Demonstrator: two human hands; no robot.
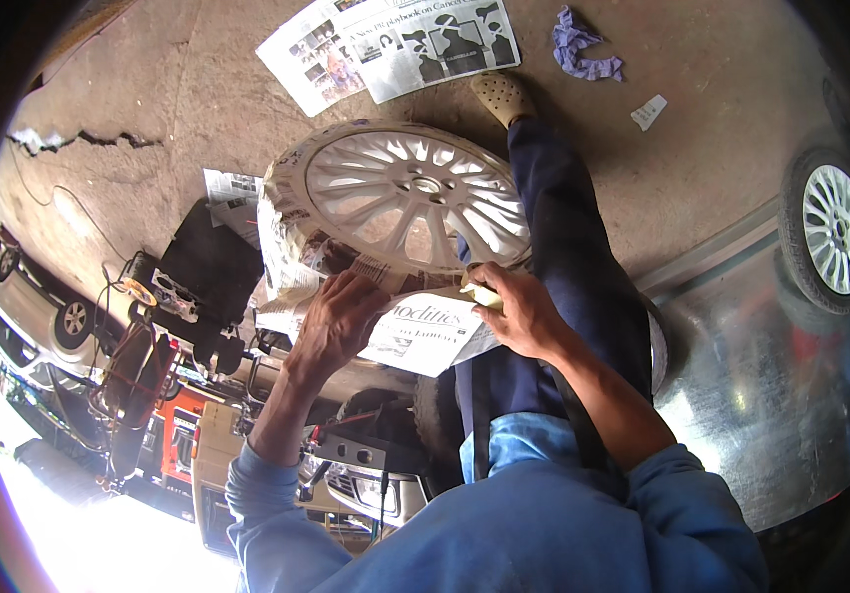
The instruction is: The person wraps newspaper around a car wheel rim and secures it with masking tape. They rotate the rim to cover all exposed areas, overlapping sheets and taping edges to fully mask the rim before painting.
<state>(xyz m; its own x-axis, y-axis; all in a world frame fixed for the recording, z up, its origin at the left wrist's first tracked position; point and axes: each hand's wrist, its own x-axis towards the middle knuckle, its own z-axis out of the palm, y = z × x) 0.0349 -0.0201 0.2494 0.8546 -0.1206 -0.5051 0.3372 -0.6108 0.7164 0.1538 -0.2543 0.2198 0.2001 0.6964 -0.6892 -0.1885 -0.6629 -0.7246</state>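
Observation:
A white multi-spoke alloy wheel (pixel 385 188) lies tilted in front of me, its tyre wrapped in taped-on newspaper (pixel 282 212). Against its near edge I have a loose sheet of newspaper (pixel 423 336), hanging toward my lap. My left hand (pixel 341 314) is closed, its fingers pinching the sheet's upper left edge by the tyre. At the sheet's upper right, my right hand (pixel 519 311) grips a small pale-yellow piece that looks like a roll of masking tape (pixel 485 296). My fingers hide part of it.
Printed newspaper sheets (pixel 435 44) lie on the concrete floor beyond the wheel, beside crumpled purple paper (pixel 583 49). My shoe (pixel 502 97) rests near the wheel's far right. A car wheel (pixel 837 229) stands at right by a shiny metal sheet (pixel 751 395). Parked vehicles (pixel 40 306) fill the left.

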